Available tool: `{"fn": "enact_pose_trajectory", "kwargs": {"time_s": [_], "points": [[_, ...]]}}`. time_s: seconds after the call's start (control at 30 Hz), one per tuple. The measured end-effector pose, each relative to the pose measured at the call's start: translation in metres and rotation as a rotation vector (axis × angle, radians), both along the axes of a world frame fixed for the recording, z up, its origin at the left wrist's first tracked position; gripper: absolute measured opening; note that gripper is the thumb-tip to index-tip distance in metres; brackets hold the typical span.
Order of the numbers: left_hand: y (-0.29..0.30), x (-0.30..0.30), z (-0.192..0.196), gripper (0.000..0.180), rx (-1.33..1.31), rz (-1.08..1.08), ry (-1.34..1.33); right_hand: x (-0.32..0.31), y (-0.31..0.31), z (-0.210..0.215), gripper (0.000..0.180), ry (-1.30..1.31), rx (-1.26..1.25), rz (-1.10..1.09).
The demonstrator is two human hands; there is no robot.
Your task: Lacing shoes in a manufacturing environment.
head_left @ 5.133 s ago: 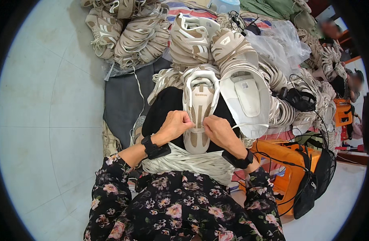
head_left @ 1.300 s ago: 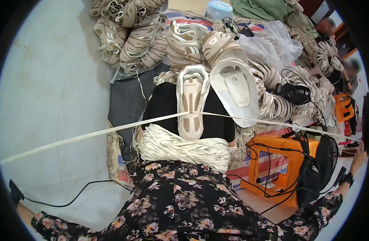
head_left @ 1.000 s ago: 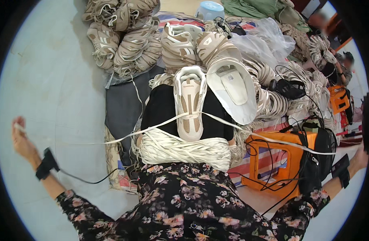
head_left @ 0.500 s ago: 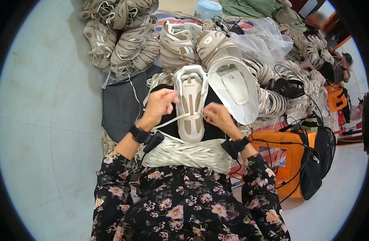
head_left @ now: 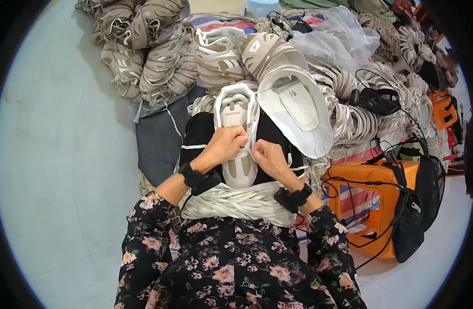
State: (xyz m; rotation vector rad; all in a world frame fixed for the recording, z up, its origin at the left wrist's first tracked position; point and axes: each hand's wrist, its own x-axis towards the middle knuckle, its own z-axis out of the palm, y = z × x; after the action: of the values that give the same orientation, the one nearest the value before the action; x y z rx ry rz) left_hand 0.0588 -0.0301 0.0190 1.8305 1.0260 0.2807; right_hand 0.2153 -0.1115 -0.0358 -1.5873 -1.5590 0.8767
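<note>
A beige and white shoe upper (head_left: 238, 174) lies toe toward me on a black cloth (head_left: 200, 131) over my lap. Over its lace area, my left hand (head_left: 227, 144) is closed, fingertips pinching the pale shoelace. Close beside it at the right edge of the upper, my right hand (head_left: 270, 156) is closed on the lace too. Loose lace ends (head_left: 194, 147) trail out on both sides over the cloth. My fingers hide the eyelets between them. Just below the toe, a thick bundle of off-white laces (head_left: 231, 202) rests across my lap.
Stacked shoe uppers (head_left: 167, 72) stand at the far left, with another stack (head_left: 218, 59) beyond my shoe. A pale, open upper (head_left: 298, 110) leans right of it. An orange stool (head_left: 370, 180) with black bags (head_left: 419, 206) and cables stands at the right. Clear plastic (head_left: 344, 44) lies behind.
My left hand has moved right and down onto the upper, and my right hand has shifted slightly left, so both now meet over the lacing. The view has tilted slightly.
</note>
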Motion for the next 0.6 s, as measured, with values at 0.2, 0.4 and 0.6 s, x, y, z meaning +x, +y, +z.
{"fn": "enact_pose_trajectory", "kwargs": {"time_s": [0.2, 0.4, 0.6], "points": [[0.0, -0.002, 0.0, 0.018, -0.076, 0.005, -0.031, -0.015, 0.0, -0.001, 0.011, -0.32, 0.204, -0.059], [-0.007, -0.007, -0.013, 0.016, 0.037, 0.04, -0.075, 0.003, 0.0, 0.011, 0.017, 0.444, -0.348, 0.014], [-0.006, -0.003, -0.007, 0.018, 0.137, -0.021, 0.012, -0.006, 0.001, 0.004, 0.013, 0.212, -0.264, 0.034]]}}
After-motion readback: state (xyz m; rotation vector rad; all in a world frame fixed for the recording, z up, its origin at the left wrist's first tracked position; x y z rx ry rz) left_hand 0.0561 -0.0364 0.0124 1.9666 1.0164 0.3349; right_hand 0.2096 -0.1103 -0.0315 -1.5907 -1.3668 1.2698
